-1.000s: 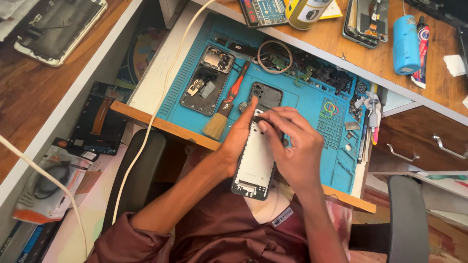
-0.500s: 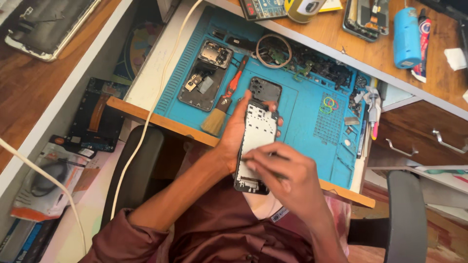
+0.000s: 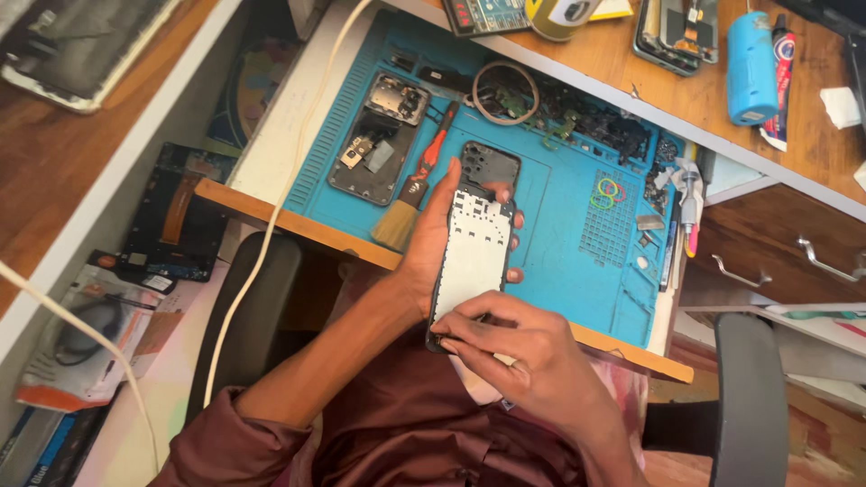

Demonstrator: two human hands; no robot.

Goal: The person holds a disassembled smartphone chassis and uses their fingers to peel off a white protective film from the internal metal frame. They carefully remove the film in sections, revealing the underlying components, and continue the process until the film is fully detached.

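My left hand holds an opened phone frame upright over the front edge of the blue work mat. The frame has a white inner plate and a dark camera end pointing away from me. My right hand pinches at the frame's near bottom end with fingertips closed together; whether it holds a small tool there, I cannot tell. A brush with an orange and black handle lies on the mat just left of my left hand.
A second dismantled phone lies on the mat's left part, with a ring and small parts beyond. A white cable runs down the left. A blue cylinder rests on the wooden desk. Drawers and a chair arm are on the right.
My right hand has slid from the upper part of the phone frame down to its near bottom end. My left hand keeps the same hold on the frame.
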